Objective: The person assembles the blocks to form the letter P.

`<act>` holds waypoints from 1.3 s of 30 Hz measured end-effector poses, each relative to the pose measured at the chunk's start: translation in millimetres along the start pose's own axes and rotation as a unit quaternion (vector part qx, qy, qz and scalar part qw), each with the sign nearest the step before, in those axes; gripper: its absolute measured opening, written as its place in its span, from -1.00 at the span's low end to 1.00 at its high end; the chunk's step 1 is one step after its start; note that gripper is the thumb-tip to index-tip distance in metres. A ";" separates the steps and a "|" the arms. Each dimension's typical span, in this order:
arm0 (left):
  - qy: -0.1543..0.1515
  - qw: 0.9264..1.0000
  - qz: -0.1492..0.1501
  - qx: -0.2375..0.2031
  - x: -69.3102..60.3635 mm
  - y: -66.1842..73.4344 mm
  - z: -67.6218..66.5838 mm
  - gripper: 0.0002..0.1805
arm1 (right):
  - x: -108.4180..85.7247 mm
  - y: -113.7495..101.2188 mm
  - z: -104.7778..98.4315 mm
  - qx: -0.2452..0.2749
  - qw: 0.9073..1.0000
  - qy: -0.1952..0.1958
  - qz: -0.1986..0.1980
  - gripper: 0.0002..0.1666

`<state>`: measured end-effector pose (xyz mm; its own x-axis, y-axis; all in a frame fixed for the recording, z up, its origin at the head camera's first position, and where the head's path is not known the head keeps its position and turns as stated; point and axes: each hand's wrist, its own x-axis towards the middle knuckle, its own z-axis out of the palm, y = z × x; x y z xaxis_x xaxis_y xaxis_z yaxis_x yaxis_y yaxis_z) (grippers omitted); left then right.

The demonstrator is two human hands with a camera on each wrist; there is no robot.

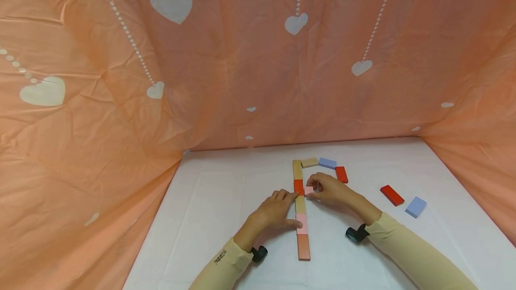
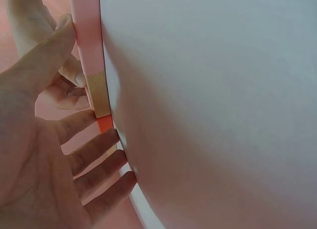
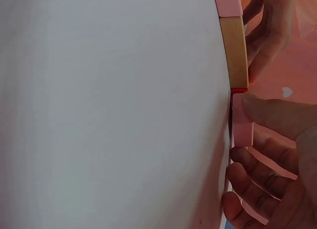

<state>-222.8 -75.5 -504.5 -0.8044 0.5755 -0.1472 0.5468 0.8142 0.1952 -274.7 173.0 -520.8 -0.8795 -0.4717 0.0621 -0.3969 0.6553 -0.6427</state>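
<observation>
A straight column of flat blocks runs away from me on the white table: terracotta (image 1: 303, 248), pink (image 1: 303, 226), wooden tan (image 1: 300, 206), red (image 1: 298, 186) and another tan block (image 1: 297, 170). My right hand (image 1: 328, 189) pinches a small pink block (image 3: 242, 120) between thumb and fingers, just right of the red block. Spread along the column's left side, my left hand (image 1: 275, 212) touches it with thumb near the pink block and fingertips near the red one. From the column's far end a curve of tan (image 1: 309, 162), blue (image 1: 327, 163) and red (image 1: 341, 174) blocks bends rightward.
Two loose blocks, one red (image 1: 392, 195) and one blue (image 1: 416, 206), lie on the table (image 1: 213, 187) to the right of my right hand. An orange curtain with white hearts (image 1: 258, 70) hangs behind the table and along its sides.
</observation>
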 end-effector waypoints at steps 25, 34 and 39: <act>-0.001 1.000 -0.001 0.005 -0.9 1.3 -1.2 0.05 | 2.4 -5.4 1.2 -0.010 1.000 -0.005 0.000 -0.69; -0.003 1.000 0.004 0.010 -0.6 -0.2 -0.4 0.04 | 2.2 -5.2 0.7 -0.003 1.000 -0.009 0.002 -0.65; -0.004 1.000 0.005 0.015 -0.3 -1.0 0.3 0.05 | 1.7 -5.4 0.0 0.003 1.000 -0.016 0.009 -0.61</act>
<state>-223.0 -76.4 -504.9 -0.7973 0.5841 -0.1523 0.5615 0.8102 0.1681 -274.1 168.7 -517.2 -0.8779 -0.4782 0.0264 -0.3795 0.6609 -0.6475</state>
